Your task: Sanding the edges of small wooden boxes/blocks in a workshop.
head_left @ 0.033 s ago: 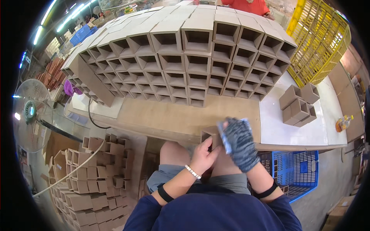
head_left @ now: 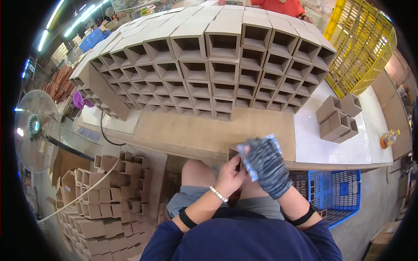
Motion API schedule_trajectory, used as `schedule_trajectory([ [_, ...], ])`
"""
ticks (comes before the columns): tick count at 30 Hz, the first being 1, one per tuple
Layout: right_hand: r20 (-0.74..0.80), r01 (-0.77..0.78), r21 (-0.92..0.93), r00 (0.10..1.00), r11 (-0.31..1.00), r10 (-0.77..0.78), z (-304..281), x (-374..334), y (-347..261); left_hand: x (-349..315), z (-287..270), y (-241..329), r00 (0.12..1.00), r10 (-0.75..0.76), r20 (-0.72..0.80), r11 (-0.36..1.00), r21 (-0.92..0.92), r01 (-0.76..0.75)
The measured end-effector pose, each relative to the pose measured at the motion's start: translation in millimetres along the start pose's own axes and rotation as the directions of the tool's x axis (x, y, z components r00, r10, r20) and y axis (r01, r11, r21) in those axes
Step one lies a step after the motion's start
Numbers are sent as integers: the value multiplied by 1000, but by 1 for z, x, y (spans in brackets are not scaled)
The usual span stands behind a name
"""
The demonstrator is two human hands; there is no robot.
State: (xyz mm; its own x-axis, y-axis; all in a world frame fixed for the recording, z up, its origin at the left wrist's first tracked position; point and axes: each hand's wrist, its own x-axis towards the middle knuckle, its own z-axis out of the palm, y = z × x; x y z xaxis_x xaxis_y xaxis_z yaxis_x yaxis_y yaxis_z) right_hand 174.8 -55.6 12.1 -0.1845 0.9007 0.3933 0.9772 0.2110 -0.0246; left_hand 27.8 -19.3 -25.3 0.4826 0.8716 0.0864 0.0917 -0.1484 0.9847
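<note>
Bare left hand (head_left: 230,177) pinching open-ended square brown box (head_left: 234,150) at near edge of tan wooden tabletop (head_left: 183,129). Right hand (head_left: 267,164), grey knitted glove, gripping blue-and-white pad (head_left: 249,168) at box's right. Matching brown boxes (head_left: 196,71) stacked far side.

Brown box (head_left: 233,152) (partly hidden), pale-blue sheet (head_left: 251,170) alongside

The person (head_left: 235,237) has two hands (head_left: 229,177), one glove (head_left: 268,162), one bracelet (head_left: 218,194), two armbands (head_left: 187,219).
</note>
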Motion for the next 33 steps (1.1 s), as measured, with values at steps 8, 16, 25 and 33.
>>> schedule_trajectory([
  [8,4,-71,34,997,997,71,8,8,9,7,-2,-4,997,76,-18,995,-61,-77],
  [16,-53,-167,15,984,986,168,10,4,20,3,-1,3,995,103,4,992,-77,-102],
  [25,168,-279,36,948,960,269,5,-7,26,-7,3,-10,927,360,106,833,411,-370],
  [33,229,146,551,921,822,-317,-37,-24,-25,8,-4,-16,893,448,-36,762,538,-361],
])
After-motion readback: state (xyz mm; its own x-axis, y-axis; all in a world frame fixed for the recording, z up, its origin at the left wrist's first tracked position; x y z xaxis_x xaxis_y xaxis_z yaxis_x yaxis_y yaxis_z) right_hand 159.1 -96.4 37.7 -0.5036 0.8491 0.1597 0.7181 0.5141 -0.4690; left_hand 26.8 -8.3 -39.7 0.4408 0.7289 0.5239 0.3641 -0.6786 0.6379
